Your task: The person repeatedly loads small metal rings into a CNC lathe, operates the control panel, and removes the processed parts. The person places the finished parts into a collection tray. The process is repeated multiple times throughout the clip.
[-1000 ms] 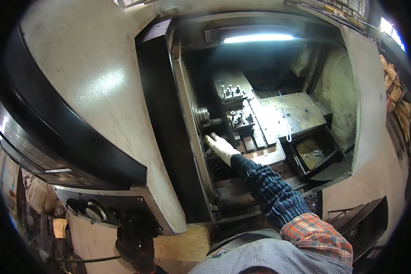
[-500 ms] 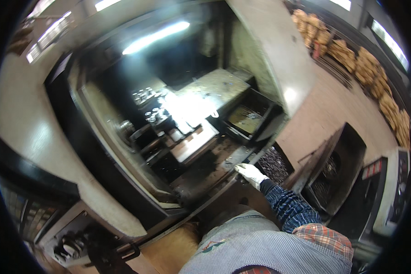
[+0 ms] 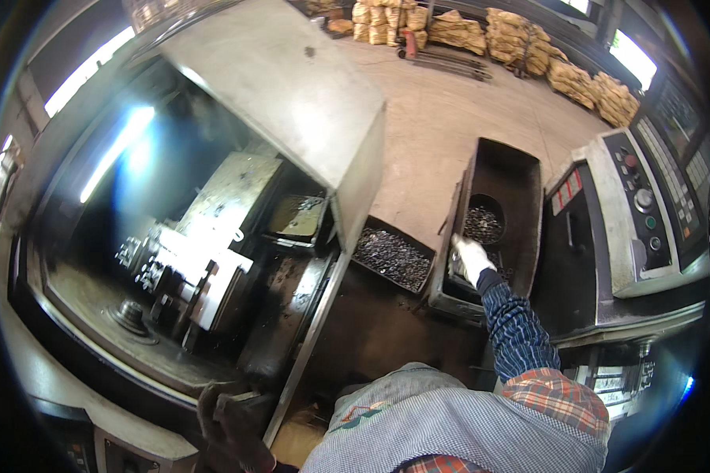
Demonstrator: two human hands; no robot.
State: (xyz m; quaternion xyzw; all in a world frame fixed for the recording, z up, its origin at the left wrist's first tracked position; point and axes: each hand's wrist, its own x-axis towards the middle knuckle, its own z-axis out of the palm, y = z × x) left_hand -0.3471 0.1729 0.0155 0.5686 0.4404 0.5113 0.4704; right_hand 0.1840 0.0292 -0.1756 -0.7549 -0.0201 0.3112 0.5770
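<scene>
My right hand [image 3: 472,258], in a white glove, reaches over the near left part of a long dark metal bin [image 3: 521,162]. Its fingers look drawn together; whatever lies between them is too small to make out. A round container of small metal pieces [image 3: 483,224] stands inside the bin, just beyond the fingertips. At the lower left my left hand [image 3: 230,426], in a dark glove, is raised beside the front edge of the open lathe [image 3: 201,398]. Its fingers are apart and appear to hold nothing. Inside the lathe are a lit tool turret [image 3: 162,272] and a round chuck [image 3: 131,317].
A tray of metal chips [image 3: 394,256] sits between lathe and bin. To the right stands another machine with a control panel [image 3: 645,206]. The lathe's pale housing [image 3: 292,87] rises ahead. Stacked yellow sacks [image 3: 517,39] line the far wall.
My view has swung to the right. My right hand has left the lathe's front edge and moved right, over the dark bin. My left hand now shows plainly by the lathe.
</scene>
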